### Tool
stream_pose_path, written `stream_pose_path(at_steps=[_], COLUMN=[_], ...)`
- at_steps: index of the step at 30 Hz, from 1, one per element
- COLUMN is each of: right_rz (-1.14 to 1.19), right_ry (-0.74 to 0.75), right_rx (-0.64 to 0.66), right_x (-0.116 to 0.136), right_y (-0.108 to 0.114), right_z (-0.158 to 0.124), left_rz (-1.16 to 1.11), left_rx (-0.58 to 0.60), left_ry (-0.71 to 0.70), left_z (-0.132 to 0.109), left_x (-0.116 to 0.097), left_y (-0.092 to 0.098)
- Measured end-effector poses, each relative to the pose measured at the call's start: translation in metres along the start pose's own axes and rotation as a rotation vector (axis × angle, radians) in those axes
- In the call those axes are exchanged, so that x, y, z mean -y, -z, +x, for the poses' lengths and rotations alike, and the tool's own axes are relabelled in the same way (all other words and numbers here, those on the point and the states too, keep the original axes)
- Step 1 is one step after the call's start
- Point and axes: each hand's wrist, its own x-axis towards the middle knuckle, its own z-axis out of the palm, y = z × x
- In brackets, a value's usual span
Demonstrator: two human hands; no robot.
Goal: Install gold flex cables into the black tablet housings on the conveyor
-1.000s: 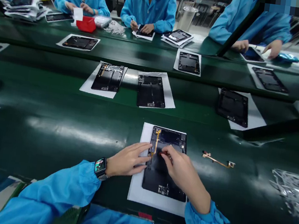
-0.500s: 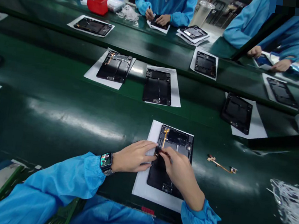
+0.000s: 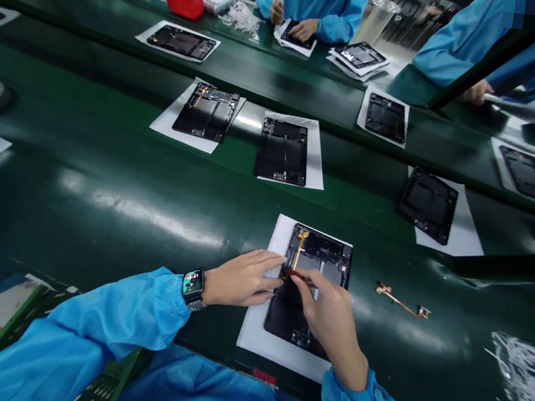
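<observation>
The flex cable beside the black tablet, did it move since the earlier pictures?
No. The flex cable lies as far right of the white paper sheet as before; only the head camera's view shifted.

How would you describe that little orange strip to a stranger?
On the green bench, find the black tablet housing beneath the hands. Just right of it lies a thin orange flex cable, alone on bare green, with no white paper under it.

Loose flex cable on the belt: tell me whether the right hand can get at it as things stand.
Likely yes. The right hand is over the tablet, and the cable lies just right of it on the belt, with nothing between them. Its fingers would first leave the tablet.
</observation>
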Motion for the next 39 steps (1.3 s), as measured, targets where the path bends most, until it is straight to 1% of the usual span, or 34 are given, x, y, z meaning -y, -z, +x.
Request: stream_pose_path(at_steps=[3,6,10,13,15,20,23,27,30,33,35,37,39], right_rz=[0.004,-0.043,-0.262,-0.406,-0.416,-0.405,-0.395,-0.387,-0.365,-0.259,-0.067,0.249,0.609], right_ry=[0.011,0.012,0.03,0.048,0.041,-0.034,-0.035,-0.034,-0.017,-0.021,-0.046,-0.126,-0.258], right_rx=[-0.005,0.004,0.092,0.168,0.189,0.147,0.147,0.151,0.144,0.114,0.038,-0.114,-0.3], right_x=[-0.002,-0.001,0.011,0.02,0.02,0.01,0.01,0.017,0.019,0.013,0.004,-0.008,-0.023], right_y=[-0.003,-0.007,-0.009,-0.006,-0.001,0.006,0.002,-0.006,-0.008,-0.005,-0.002,0.001,0.004], right_z=[-0.003,-0.003,0.005,0.013,0.014,0.006,0.005,0.01,0.011,0.008,0.005,0.003,0.003], left_rz=[-0.013,-0.016,-0.017,-0.026,-0.021,-0.005,0.015,0.026,0.028,0.034,0.014,-0.04,-0.076], left_rx=[0.004,0.016,0.035,0.042,0.03,0.01,0.027,0.067,0.085,0.068,0.049,0.041,0.014], left_ry=[0.011,0.021,0.013,0.01,0.014,-0.001,0.009,0.017,0.015,0.014,0.012,0.031,0.069], left_z=[0.001,0.002,0.002,0.002,0.002,0.002,0.001,0.002,0.003,0.002,0.002,0.007,0.02], left_x=[0.0,-0.001,0.0,0.0,-0.001,-0.002,-0.001,0.0,0.0,-0.003,-0.004,-0.003,0.003], left_y=[0.001,0.002,0.002,0.003,0.003,0.003,0.002,0.001,0.001,0.004,0.009,0.016,0.022])
